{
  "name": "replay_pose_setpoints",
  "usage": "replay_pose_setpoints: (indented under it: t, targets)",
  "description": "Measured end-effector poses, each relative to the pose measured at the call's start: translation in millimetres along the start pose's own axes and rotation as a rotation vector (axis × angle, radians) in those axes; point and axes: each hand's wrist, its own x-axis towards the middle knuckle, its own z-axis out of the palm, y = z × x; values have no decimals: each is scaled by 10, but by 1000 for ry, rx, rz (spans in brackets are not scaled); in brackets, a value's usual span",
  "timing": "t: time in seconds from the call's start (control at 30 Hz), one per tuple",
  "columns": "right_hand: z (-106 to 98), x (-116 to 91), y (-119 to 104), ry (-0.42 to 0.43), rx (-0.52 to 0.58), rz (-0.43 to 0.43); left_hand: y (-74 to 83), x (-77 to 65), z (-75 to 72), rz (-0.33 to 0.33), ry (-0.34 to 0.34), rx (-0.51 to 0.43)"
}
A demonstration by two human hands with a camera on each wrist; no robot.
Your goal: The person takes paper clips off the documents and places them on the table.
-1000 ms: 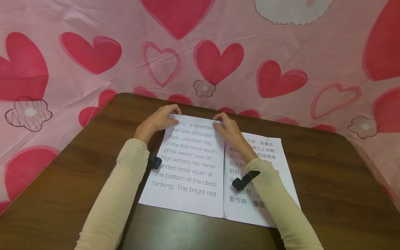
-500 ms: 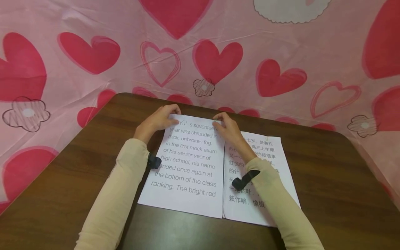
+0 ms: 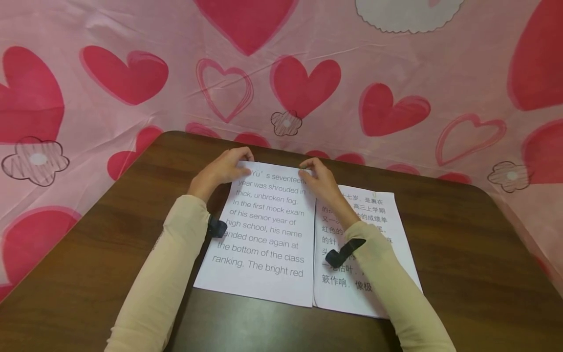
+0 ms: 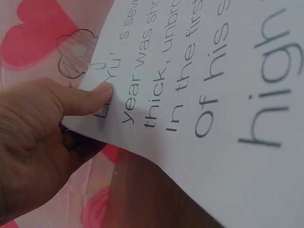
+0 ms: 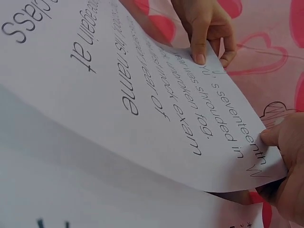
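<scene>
White English page (image 3: pixel 264 230): paper, so I'd judge it light, floppy and a little slippery on smooth wood. It looks easy to crease or tear under a hard pull. Whether it is one leaf or a thin stack, I can't tell.
Top corners: a good place to take hold, to my eye, since a light pinch at both ends should keep the width from sagging.
Left hand (image 3: pixel 222 168): pinching the upper left corner, thumb on the printed face, fingers tucked behind, with only the paper's thickness between them.
Right hand (image 3: pixel 323 183): pinching the upper right corner likewise, thumb on the face at the end of the first line. The right sleeve (image 3: pixel 396 278) crosses over the Chinese page (image 3: pixel 338 303).
Between the hands: that's where the English page is, its top edge spanning one to the other, its body running back toward the person. The upper part is raised, and its left side edge bows in the left wrist view.
Lower edge: near the wooden table (image 3: pixel 462 254); I can't be sure it touches.
Small clip (image 4: pixel 97 66): on the top edge, just beside the left thumb; probably it binds leaves together.
Chinese page: just right of the English one, with a second clip (image 3: pixel 375 195) at its top.
</scene>
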Motion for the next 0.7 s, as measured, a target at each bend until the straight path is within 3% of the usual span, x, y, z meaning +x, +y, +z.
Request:
replay_pose_setpoints:
  t: [0.7]
  targets:
    - [37,30,-12,41,74,48,-24,16,38,-6,6,7]
